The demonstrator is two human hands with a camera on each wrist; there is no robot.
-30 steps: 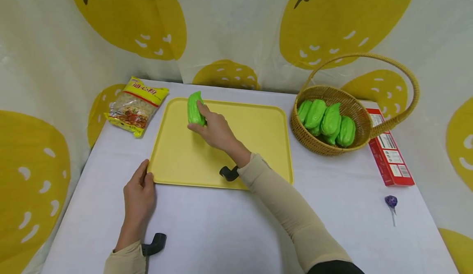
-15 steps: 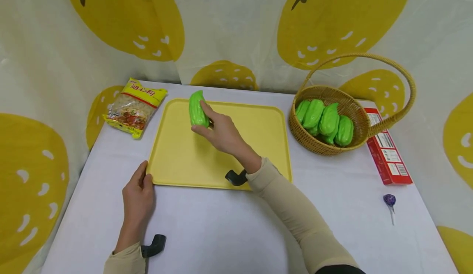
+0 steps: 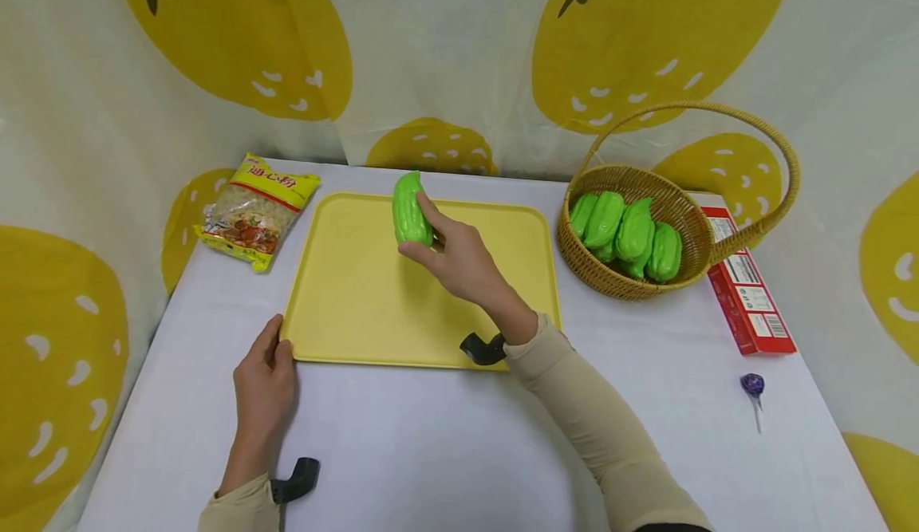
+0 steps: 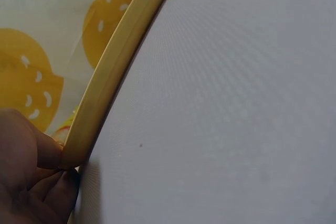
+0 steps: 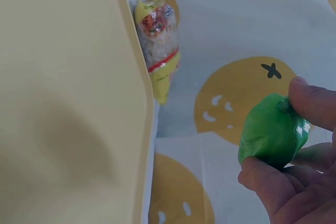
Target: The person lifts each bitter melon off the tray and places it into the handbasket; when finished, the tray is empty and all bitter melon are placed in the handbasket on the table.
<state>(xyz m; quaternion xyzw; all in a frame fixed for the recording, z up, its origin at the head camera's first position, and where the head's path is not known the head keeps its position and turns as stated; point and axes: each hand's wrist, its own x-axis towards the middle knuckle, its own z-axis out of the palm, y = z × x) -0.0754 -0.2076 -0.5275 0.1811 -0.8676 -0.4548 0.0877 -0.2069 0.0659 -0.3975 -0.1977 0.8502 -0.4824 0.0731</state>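
In the head view my right hand [image 3: 463,257] grips a glossy green ridged fruit [image 3: 412,211] with a pointed tip, between thumb and fingers. It is held over the back part of the yellow tray [image 3: 352,309], with a shadow beneath it. The right wrist view shows the fruit [image 5: 273,132] from one end, thumb on one side and fingers on the other. My left hand [image 3: 264,388] holds the tray's front left corner. From the left wrist, its fingertips [image 4: 50,153] pinch the tray rim [image 4: 107,72].
A wicker basket [image 3: 603,277] with a tall handle, back right, contains several similar green fruits [image 3: 635,229]. Behind it lies a red box [image 3: 750,301], with a purple lollipop [image 3: 752,386] in front of that. A bag of pasta [image 3: 257,213] lies back left; a printed curtain hangs behind the table.
My right hand has moved to the right over the tray with the green fruit in its grip. The left hand has stayed at the tray corner; the view has shifted slightly.
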